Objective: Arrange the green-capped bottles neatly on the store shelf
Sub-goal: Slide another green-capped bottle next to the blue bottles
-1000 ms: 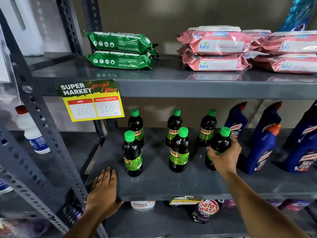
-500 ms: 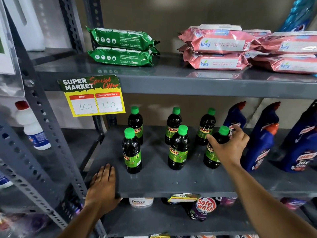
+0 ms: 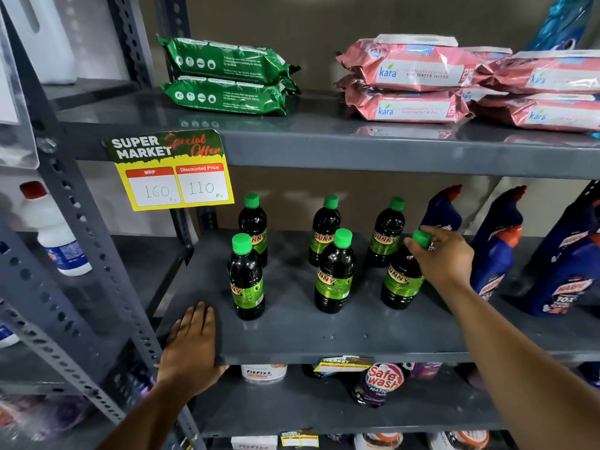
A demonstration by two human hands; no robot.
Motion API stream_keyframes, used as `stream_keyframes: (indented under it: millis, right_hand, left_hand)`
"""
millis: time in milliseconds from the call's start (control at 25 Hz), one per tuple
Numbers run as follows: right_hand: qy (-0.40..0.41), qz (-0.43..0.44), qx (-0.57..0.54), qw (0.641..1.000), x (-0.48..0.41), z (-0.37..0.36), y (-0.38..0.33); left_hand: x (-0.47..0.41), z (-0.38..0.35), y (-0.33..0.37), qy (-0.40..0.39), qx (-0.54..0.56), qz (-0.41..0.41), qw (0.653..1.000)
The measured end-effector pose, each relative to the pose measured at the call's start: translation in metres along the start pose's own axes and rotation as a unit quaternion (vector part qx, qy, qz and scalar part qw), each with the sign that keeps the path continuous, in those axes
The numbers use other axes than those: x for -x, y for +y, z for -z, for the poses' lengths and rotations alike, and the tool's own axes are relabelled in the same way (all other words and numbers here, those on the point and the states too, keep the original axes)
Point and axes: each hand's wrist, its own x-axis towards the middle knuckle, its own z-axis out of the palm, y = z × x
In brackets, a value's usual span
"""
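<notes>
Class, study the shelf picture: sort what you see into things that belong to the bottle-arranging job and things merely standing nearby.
Belongs to the job:
green-capped bottles, six, in two rows
middle shelf
right hand on the front right bottle
left hand on the shelf edge

Just nearby:
blue cleaner bottles
pink wipes packs
green packs
price tag

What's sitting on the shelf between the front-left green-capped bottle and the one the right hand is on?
One more green-capped bottle, the front-middle bottle, stands upright between the front-left bottle and the front-right bottle under the right hand; otherwise bare shelf. Head view.
</notes>
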Motion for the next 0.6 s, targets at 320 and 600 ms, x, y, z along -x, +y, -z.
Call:
stream_keyframes:
  millis: [320, 600]
  right_hand:
    - [-0.083, -0.056, -0.072, 0.992, 0.021, -0.003, 0.006]
    - [-0.194, -0.095, -0.166, 0.962, 0.025, -0.004, 0.038]
  left_hand:
    - [-0.001, -0.001, 0.000, -0.014, -0.009, 0.003, 1.000]
    - [-0.002, -0.001, 0.001, -0.009, -0.017, 0.005, 1.000]
